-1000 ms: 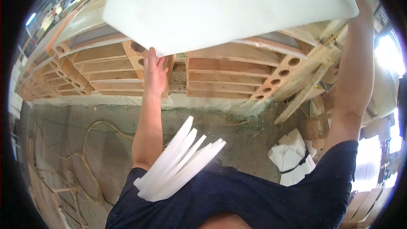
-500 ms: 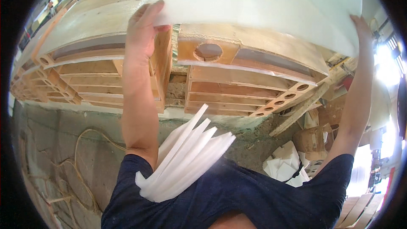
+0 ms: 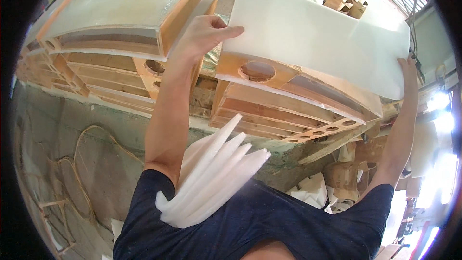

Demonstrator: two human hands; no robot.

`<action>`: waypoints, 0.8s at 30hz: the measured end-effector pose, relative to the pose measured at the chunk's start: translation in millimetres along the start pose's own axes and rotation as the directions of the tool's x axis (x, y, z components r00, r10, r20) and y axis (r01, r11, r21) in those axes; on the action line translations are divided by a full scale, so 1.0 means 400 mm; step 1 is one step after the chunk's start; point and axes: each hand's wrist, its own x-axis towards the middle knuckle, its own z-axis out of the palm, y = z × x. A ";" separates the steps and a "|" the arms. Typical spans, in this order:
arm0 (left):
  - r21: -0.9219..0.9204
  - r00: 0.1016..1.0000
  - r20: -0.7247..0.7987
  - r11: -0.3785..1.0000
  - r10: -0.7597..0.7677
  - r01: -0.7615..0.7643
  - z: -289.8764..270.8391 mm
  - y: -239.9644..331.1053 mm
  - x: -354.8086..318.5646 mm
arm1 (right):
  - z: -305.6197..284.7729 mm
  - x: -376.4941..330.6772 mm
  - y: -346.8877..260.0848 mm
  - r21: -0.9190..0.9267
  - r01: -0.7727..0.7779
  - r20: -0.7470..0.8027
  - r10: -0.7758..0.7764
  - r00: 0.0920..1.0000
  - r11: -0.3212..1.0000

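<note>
A wide white foam sheet (image 3: 317,33) spans the top of the right wooden frame (image 3: 288,79), which has a round hole in its front corner. My left hand (image 3: 204,33) is closed at the sheet's left edge, its thumb on the upper face and its fingers partly hidden. Across from it, my right hand (image 3: 409,70) grips the right edge, with some fingers out of sight behind the sheet. A bundle of folded white foam strips (image 3: 211,183) rests against my chest, beside my left upper arm, touched by neither hand.
Another slatted wooden frame (image 3: 115,14) stands on the left, with a narrow gap between the two. A yellowish hose or cord (image 3: 79,163) loops over the floor. White foam pieces (image 3: 310,188) and a cardboard box (image 3: 344,178) lie at the lower right.
The foam sheet has come down onto the right frame, showing the area behind it. My left hand has moved right with its edge, and my right hand sits lower in view.
</note>
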 end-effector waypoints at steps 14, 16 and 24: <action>-0.113 1.000 0.023 0.994 0.009 -0.007 -0.005 -0.026 0.006 | -0.012 0.046 0.019 -0.122 -0.010 0.069 0.019 0.997 0.992; -0.153 0.996 -0.008 0.985 0.084 -0.084 -0.009 -0.013 0.014 | -0.028 0.050 0.013 -0.161 0.003 0.039 0.003 0.999 0.987; -0.015 0.996 0.069 0.998 0.061 -0.060 -0.016 -0.018 -0.002 | -0.044 0.045 0.005 -0.075 0.013 0.059 -0.009 0.998 0.997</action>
